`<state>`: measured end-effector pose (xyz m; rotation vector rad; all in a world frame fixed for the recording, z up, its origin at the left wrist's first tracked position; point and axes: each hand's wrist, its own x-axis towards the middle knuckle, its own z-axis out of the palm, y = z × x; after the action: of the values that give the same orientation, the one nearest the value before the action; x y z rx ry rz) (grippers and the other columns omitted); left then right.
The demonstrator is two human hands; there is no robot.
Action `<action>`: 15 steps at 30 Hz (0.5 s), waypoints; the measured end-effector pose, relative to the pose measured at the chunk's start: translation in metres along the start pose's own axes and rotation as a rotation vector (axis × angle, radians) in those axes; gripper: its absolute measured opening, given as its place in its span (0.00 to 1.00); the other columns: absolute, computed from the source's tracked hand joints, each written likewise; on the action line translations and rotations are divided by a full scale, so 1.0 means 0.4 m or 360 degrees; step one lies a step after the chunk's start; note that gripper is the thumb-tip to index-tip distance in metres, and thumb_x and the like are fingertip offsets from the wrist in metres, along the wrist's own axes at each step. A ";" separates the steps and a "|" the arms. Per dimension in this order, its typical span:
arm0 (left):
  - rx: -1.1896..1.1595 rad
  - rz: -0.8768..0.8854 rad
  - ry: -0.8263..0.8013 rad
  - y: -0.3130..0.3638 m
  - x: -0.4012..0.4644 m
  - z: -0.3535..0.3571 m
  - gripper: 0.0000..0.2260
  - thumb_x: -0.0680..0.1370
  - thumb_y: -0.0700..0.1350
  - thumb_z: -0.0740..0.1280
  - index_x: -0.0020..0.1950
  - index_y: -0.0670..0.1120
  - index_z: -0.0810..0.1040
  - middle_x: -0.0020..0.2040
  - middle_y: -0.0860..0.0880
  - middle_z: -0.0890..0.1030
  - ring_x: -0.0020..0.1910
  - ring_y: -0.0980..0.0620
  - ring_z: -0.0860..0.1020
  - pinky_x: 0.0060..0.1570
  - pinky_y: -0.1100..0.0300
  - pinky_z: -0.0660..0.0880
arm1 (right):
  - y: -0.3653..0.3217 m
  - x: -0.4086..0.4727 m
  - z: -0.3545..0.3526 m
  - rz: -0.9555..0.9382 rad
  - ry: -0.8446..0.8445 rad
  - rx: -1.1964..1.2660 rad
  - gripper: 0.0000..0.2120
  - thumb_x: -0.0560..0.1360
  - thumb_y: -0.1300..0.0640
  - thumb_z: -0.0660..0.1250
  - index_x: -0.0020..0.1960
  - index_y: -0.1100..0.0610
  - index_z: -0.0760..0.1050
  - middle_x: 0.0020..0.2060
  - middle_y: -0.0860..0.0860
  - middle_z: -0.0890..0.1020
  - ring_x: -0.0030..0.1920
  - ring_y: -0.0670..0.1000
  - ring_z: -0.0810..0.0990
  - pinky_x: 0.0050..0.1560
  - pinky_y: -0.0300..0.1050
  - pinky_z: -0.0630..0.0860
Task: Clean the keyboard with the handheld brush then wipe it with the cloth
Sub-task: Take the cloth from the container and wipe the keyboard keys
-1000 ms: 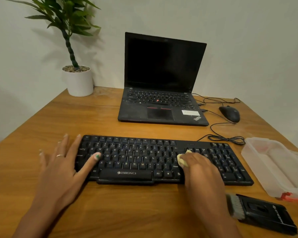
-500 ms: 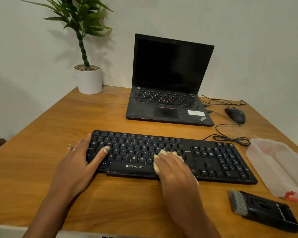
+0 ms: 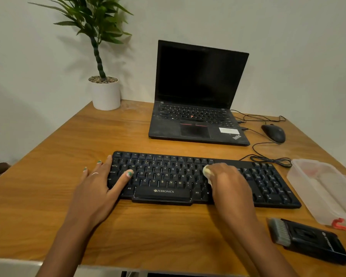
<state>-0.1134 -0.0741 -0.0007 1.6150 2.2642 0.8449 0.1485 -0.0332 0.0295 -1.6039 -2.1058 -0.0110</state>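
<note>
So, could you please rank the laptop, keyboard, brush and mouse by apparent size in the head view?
1. laptop
2. keyboard, though nearer the camera, so the top two are unsure
3. brush, also nearer
4. mouse

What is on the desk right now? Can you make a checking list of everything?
Surface: wooden desk, tidy.
Job's things: black Zebronics keyboard; pale cloth pressed on its keys; handheld brush lying unused at near right.
Clutter: clear plastic container, laptop, mouse.
Hands: left hand flat, steadying the keyboard; right hand on the cloth.
Cables: black cables loosely coiled behind the keyboard.
Surroundings: potted plant, plain wall.
</note>
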 end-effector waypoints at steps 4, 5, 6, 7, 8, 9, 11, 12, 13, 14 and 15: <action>0.0048 -0.0008 -0.0022 -0.003 0.005 0.000 0.48 0.65 0.80 0.42 0.79 0.54 0.52 0.77 0.44 0.59 0.76 0.39 0.51 0.71 0.41 0.56 | -0.070 -0.025 -0.001 -0.0359 -0.0408 0.0151 0.17 0.81 0.56 0.56 0.70 0.47 0.66 0.67 0.39 0.69 0.68 0.39 0.63 0.67 0.32 0.50; 0.0051 -0.0014 -0.0034 -0.002 0.005 0.000 0.46 0.68 0.79 0.44 0.79 0.54 0.52 0.77 0.44 0.59 0.76 0.39 0.51 0.71 0.41 0.56 | -0.065 -0.023 -0.005 -0.0363 -0.0396 0.0157 0.17 0.81 0.56 0.57 0.70 0.46 0.66 0.66 0.38 0.69 0.67 0.38 0.63 0.67 0.33 0.51; 0.0045 -0.0021 -0.0038 0.001 0.004 -0.001 0.44 0.70 0.77 0.47 0.79 0.53 0.52 0.77 0.45 0.59 0.77 0.39 0.51 0.71 0.42 0.56 | -0.046 -0.007 -0.010 -0.0279 -0.0330 0.0134 0.16 0.81 0.56 0.58 0.67 0.47 0.69 0.64 0.39 0.72 0.65 0.39 0.67 0.67 0.34 0.57; 0.0034 -0.0028 -0.0040 0.003 0.003 -0.001 0.42 0.71 0.74 0.49 0.79 0.53 0.52 0.77 0.45 0.59 0.77 0.40 0.51 0.72 0.42 0.55 | -0.020 0.014 -0.012 -0.0155 -0.0244 0.0077 0.14 0.80 0.57 0.59 0.64 0.48 0.73 0.60 0.42 0.76 0.61 0.42 0.72 0.64 0.37 0.65; 0.0023 -0.0029 -0.0041 0.010 0.002 -0.004 0.41 0.71 0.72 0.50 0.79 0.53 0.53 0.77 0.45 0.59 0.77 0.40 0.51 0.72 0.43 0.55 | 0.002 0.034 -0.014 -0.0018 -0.0128 -0.0020 0.12 0.80 0.59 0.60 0.60 0.50 0.75 0.56 0.45 0.79 0.57 0.46 0.76 0.59 0.39 0.71; 0.0012 -0.0028 -0.0041 0.013 0.001 -0.006 0.40 0.71 0.71 0.50 0.79 0.52 0.53 0.77 0.45 0.59 0.77 0.40 0.51 0.72 0.44 0.55 | 0.012 0.047 -0.012 0.0072 -0.0051 -0.0103 0.10 0.79 0.60 0.60 0.58 0.52 0.75 0.52 0.47 0.80 0.55 0.49 0.77 0.55 0.42 0.73; 0.0002 -0.0019 -0.0045 0.019 -0.001 -0.009 0.40 0.71 0.70 0.51 0.79 0.52 0.53 0.77 0.45 0.59 0.77 0.41 0.51 0.73 0.44 0.54 | -0.009 0.047 0.004 0.0006 -0.0096 -0.0047 0.10 0.80 0.60 0.60 0.58 0.52 0.75 0.55 0.47 0.79 0.59 0.50 0.77 0.60 0.39 0.71; 0.0002 -0.0012 -0.0045 0.021 -0.002 -0.012 0.40 0.71 0.70 0.51 0.79 0.51 0.53 0.77 0.45 0.60 0.77 0.42 0.51 0.73 0.45 0.53 | -0.032 0.033 0.015 -0.0136 -0.0215 0.0053 0.13 0.80 0.59 0.59 0.62 0.51 0.74 0.61 0.45 0.76 0.65 0.48 0.73 0.66 0.37 0.64; 0.0001 -0.0012 -0.0042 0.022 -0.002 -0.013 0.40 0.71 0.70 0.51 0.79 0.51 0.53 0.77 0.44 0.60 0.77 0.42 0.51 0.73 0.45 0.53 | -0.050 0.018 0.022 -0.0288 -0.0327 0.0123 0.16 0.81 0.58 0.58 0.67 0.50 0.71 0.65 0.43 0.72 0.69 0.45 0.67 0.68 0.35 0.55; 0.0004 -0.0011 -0.0047 0.023 -0.001 -0.013 0.40 0.71 0.70 0.51 0.79 0.51 0.54 0.76 0.44 0.60 0.77 0.42 0.51 0.73 0.45 0.53 | -0.057 0.012 0.019 -0.0377 -0.0391 0.0174 0.18 0.81 0.57 0.58 0.69 0.49 0.68 0.67 0.41 0.69 0.70 0.43 0.64 0.68 0.35 0.51; 0.0006 -0.0010 -0.0046 0.026 -0.002 -0.015 0.40 0.71 0.70 0.51 0.79 0.51 0.54 0.76 0.44 0.60 0.77 0.42 0.51 0.73 0.45 0.53 | -0.049 0.018 0.013 -0.0370 -0.0375 0.0174 0.18 0.80 0.57 0.59 0.69 0.48 0.68 0.66 0.40 0.69 0.69 0.41 0.65 0.68 0.34 0.53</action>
<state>-0.1079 -0.0744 0.0101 1.6108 2.2513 0.8107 0.1275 -0.0314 0.0333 -1.3447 -2.4176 0.2217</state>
